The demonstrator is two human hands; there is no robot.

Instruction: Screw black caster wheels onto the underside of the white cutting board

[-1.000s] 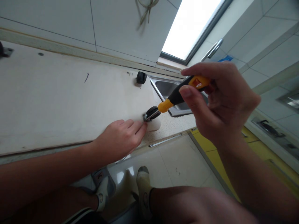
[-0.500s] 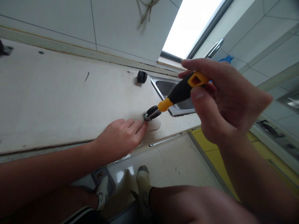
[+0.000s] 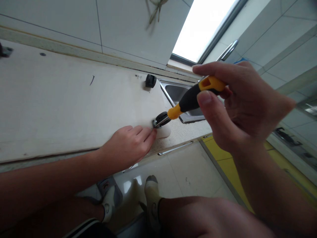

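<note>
My right hand (image 3: 237,105) has its thumb and fingers round the butt of a yellow-and-black screwdriver (image 3: 190,97). Its metal shaft slants down past the wheel of a black caster (image 3: 162,118), and the tip meets the caster's mounting plate. That plate lies against a long white board (image 3: 66,99) near the board's right end. My left hand (image 3: 132,142) is closed, resting on the board's front edge with its fingertips together at the plate's corner beside the screwdriver tip. Whatever those fingertips pinch is hidden. A second black caster (image 3: 150,81) stands at the board's back right corner.
A steel sink (image 3: 173,93) with a faucet (image 3: 229,49) lies just beyond the board's right end. Tiled wall (image 3: 61,23) runs along the back. Yellow cabinets (image 3: 218,148) are at the right. Another caster (image 3: 5,51) shows at the far left. My feet are on the floor below.
My right hand has turned slightly about the screwdriver handle, and the handle has rotated a little. The tip stays on the caster's plate. My left hand keeps its place.
</note>
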